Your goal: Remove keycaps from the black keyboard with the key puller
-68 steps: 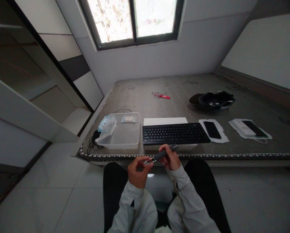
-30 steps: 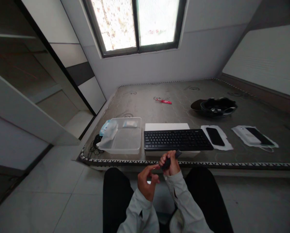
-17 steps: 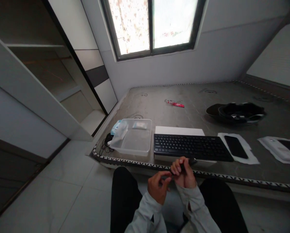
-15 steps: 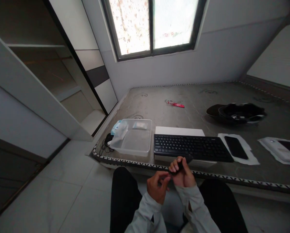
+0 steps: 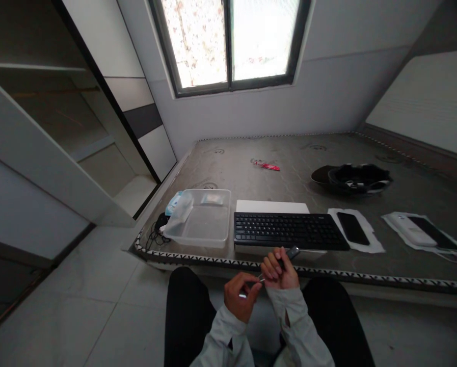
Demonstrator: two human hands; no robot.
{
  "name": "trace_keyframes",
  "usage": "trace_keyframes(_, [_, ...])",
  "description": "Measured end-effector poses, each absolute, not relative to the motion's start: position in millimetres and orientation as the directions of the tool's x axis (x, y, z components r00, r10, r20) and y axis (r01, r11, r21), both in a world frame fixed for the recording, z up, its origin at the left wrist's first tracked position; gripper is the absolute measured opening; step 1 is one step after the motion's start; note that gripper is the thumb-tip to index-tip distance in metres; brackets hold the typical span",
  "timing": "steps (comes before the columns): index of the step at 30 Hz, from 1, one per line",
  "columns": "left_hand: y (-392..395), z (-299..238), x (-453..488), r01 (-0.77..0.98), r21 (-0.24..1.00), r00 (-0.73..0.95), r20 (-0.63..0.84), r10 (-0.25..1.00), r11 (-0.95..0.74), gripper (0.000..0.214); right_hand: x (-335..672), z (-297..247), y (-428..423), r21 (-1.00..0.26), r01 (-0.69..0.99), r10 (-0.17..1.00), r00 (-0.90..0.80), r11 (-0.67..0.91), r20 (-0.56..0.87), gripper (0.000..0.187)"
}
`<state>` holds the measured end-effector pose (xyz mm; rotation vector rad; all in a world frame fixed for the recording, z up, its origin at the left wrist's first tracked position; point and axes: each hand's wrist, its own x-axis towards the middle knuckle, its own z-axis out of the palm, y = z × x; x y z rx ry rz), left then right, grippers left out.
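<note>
Two bare hands work close together: the right hand curls firmly around a slim dark tool, whose thin metal shaft points toward the half-closed left hand, its hold unclear. Just ahead of the right hand, a black plastic keyboard sits on a white box; ahead of the left, a clear plastic tub rests on the quilted mattress.

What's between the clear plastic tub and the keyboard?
In the head view, only a narrow strip of bare mattress separates the clear plastic tub from the black keyboard; they look close but apart.
</note>
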<state>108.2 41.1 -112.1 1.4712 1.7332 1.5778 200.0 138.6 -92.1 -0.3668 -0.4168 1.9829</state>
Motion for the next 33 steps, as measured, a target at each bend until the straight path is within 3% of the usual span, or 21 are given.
trace_keyframes(4, [43.3, -120.3, 104.8, 0.358, 0.914, -0.393, 0.333, 0.857, -0.191, 0.018, 196.6, -88.6, 139.2, -0.494, -0.738, 0.874, -0.474, -0.461, -0.107, 0.041])
trace_keyframes(11, [49.0, -137.6, 99.2, 0.157, 0.96, -0.259, 0.265, 0.929, -0.23, 0.028, 200.8, -97.1, 145.7, -0.41, -0.668, 0.752, -0.655, -0.621, -0.072, 0.048])
trace_keyframes(18, [53.0, -143.8, 98.2, 0.073, 0.988, -0.227, 0.148, 0.962, -0.135, 0.031, 199.5, -103.3, 148.1, -0.399, -0.653, 0.737, -0.67, -0.643, -0.09, 0.054])
trace_keyframes(24, [54.0, -154.7, 103.8, 0.084, 0.996, -0.37, 0.028, 0.929, 0.003, 0.036, 206.5, -123.7, 161.0, -0.495, -0.679, 0.82, -0.556, -0.543, -0.136, 0.057])
trace_keyframes(29, [53.4, -137.2, 98.2, 0.008, 0.982, -0.468, -0.163, 0.869, 0.188, 0.05, 247.5, -142.2, 183.7, -0.548, -0.78, 0.948, -0.303, -0.303, -0.092, 0.055])
trace_keyframes(33, [43.3, -63.8, 111.3, -0.084, 0.994, -0.293, -0.086, 0.952, 0.064, 0.054, 295.3, -161.3, 191.7, -0.57, -0.808, 0.986, -0.159, -0.153, -0.038, 0.05])
